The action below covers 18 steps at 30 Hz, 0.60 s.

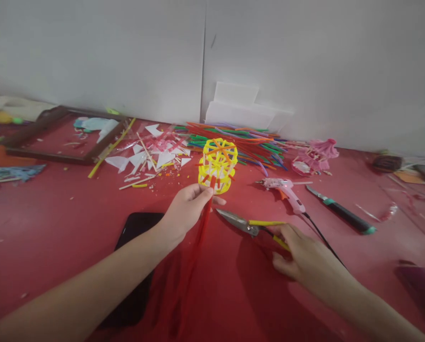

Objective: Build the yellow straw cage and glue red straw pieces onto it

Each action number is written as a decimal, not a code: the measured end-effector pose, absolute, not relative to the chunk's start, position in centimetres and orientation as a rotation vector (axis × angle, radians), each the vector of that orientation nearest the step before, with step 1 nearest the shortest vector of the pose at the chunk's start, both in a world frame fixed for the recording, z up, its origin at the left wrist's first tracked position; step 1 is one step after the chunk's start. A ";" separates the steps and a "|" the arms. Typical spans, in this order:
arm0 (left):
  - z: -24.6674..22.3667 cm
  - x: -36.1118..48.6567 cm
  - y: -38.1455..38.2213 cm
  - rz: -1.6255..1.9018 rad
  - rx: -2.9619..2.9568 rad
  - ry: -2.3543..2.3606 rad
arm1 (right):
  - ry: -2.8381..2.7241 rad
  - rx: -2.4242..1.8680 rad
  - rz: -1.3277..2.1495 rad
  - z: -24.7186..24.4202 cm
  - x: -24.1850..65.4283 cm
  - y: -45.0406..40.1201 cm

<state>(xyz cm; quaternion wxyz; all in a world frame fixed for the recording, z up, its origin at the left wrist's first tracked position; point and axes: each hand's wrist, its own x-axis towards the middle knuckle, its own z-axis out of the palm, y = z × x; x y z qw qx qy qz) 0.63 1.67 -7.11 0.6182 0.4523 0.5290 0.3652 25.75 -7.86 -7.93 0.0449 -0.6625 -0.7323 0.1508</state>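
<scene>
My left hand (187, 209) is closed on a red pipe cleaner (204, 223), which hangs down toward me, blurred at its lower end. Just beyond my fingers stands a round yellow model (217, 164) with orange and red pieces on it. My right hand (293, 251) grips the yellow handles of a pair of scissors (237, 221). Their metal blades point left, toward the red pipe cleaner, without touching it.
Behind the yellow model lies a pile of coloured pipe cleaners (241, 145). A pink glue gun (285, 190) and a utility knife (344, 213) lie right. Paper scraps (155, 154), a dark frame (52, 154) and a black phone (132, 275) are left.
</scene>
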 end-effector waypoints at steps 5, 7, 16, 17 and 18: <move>-8.0 0.7 1.8 0.853 1.055 1.195 | -2.141 -2.012 0.703 -7.4 27.1 -7.8; -8.2 0.7 1.8 0.853 1.047 1.177 | -2.081 -2.033 0.766 -7.3 27.6 -7.6; -8.2 0.7 1.5 0.849 1.203 1.233 | -1.676 -1.919 1.352 -5.2 28.8 -5.4; -8.2 0.7 1.5 0.853 1.224 1.244 | -1.654 -1.917 1.386 -5.0 28.8 -5.1; -8.1 0.7 1.5 0.857 1.237 1.254 | -1.640 -1.923 1.420 -4.9 28.9 -4.8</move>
